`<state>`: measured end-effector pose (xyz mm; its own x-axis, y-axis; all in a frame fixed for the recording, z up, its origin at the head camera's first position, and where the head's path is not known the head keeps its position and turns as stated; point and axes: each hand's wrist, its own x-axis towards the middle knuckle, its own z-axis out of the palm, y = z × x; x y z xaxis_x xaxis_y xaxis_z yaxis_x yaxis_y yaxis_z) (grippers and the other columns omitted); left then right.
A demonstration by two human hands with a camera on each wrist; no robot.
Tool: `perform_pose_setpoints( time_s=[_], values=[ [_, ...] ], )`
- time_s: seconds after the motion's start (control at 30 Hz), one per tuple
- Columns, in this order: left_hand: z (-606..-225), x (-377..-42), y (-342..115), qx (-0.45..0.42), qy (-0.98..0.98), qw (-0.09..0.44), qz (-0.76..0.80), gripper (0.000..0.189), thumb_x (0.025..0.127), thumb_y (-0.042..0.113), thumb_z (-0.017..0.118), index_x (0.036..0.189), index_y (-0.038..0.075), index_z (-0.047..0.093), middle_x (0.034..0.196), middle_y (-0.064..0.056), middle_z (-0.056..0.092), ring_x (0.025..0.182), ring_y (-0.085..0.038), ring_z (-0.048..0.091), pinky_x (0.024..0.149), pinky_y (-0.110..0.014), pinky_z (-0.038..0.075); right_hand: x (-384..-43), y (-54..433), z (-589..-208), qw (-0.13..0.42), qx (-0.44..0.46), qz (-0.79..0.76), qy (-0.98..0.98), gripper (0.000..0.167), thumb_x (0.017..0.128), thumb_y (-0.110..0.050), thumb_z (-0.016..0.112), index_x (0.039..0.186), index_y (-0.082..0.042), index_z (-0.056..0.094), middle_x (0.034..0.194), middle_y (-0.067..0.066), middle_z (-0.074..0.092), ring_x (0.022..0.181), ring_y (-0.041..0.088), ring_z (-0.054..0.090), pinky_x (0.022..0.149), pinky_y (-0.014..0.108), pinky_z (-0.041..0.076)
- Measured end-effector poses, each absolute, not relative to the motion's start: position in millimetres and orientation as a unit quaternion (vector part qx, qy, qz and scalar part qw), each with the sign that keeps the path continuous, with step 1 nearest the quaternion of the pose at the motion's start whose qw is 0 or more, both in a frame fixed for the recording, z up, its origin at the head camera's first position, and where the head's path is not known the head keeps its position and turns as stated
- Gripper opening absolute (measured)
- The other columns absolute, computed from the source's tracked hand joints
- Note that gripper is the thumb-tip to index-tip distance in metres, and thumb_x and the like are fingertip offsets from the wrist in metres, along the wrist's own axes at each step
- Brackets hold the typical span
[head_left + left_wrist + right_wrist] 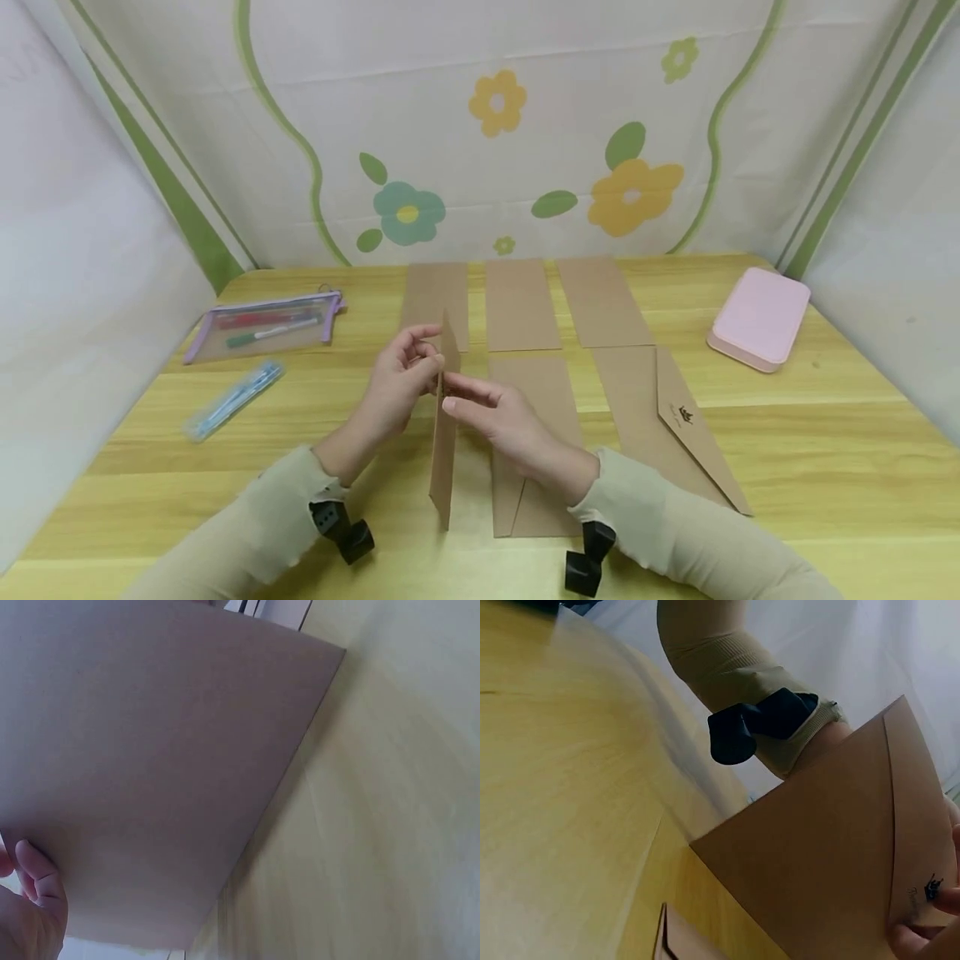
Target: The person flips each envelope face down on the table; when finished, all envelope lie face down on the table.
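A brown kraft envelope (444, 450) stands on edge between the two hands, seen nearly edge-on in the head view. My left hand (401, 375) pinches its upper part between thumb and fingers. The plain side of the envelope (172, 765) fills much of the left wrist view. My right hand (517, 421) is on the other side, thumb and index finger at the flap. In the right wrist view the flap (922, 817) carries a small dark crown print, and the right fingertips (909, 941) pinch at its edge beside that print.
Several brown envelopes lie flat: a back row including one envelope (522, 304), another envelope (536, 400) under the right forearm, and a crown-printed envelope (645, 417) at right. A pen pouch (262, 325) and blue pen packet (234, 402) lie left; a pink case (761, 317) sits right.
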<state>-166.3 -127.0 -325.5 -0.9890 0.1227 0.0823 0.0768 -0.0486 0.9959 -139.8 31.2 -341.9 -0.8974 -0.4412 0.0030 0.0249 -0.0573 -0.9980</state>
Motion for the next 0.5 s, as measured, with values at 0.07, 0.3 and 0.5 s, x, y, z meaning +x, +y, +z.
perform_pose_setpoints(
  time_s=[0.07, 0.3, 0.5],
  values=[
    [-327, -165, -123, 0.068, 0.681, 0.018, 0.729, 0.042, 0.086, -0.006, 0.049, 0.128, -0.003, 0.041, 0.082, -0.002, 0.047, 0.061, -0.008, 0.048, 0.057, -0.019, 0.047, -139, 33, -340, 0.152, -0.170, -0.709, 0.668, 0.045, 0.090, -0.016, 0.059, 0.130, 0.001, 0.050, 0.131, 0.015, 0.052, 0.121, 0.024, 0.050, 0.096, 0.031, 0.044],
    [-332, -165, -113, 0.056, 0.680, 0.011, 0.731, 0.039, 0.087, -0.004, 0.051, 0.125, -0.005, 0.043, 0.081, -0.001, 0.047, 0.062, -0.006, 0.047, 0.055, -0.017, 0.043, -137, 38, -338, 0.163, -0.178, -0.726, 0.644, 0.044, 0.089, -0.009, 0.058, 0.130, 0.006, 0.048, 0.129, 0.019, 0.053, 0.118, 0.036, 0.050, 0.088, 0.033, 0.050],
    [-332, -165, -109, 0.052, 0.671, 0.008, 0.740, 0.039, 0.086, -0.005, 0.052, 0.123, -0.006, 0.043, 0.079, -0.001, 0.047, 0.061, -0.006, 0.046, 0.054, -0.017, 0.041, -138, 39, -339, 0.169, -0.168, -0.727, 0.644, 0.047, 0.088, -0.006, 0.059, 0.130, 0.008, 0.046, 0.126, 0.024, 0.053, 0.114, 0.038, 0.053, 0.087, 0.040, 0.049]
  ],
)
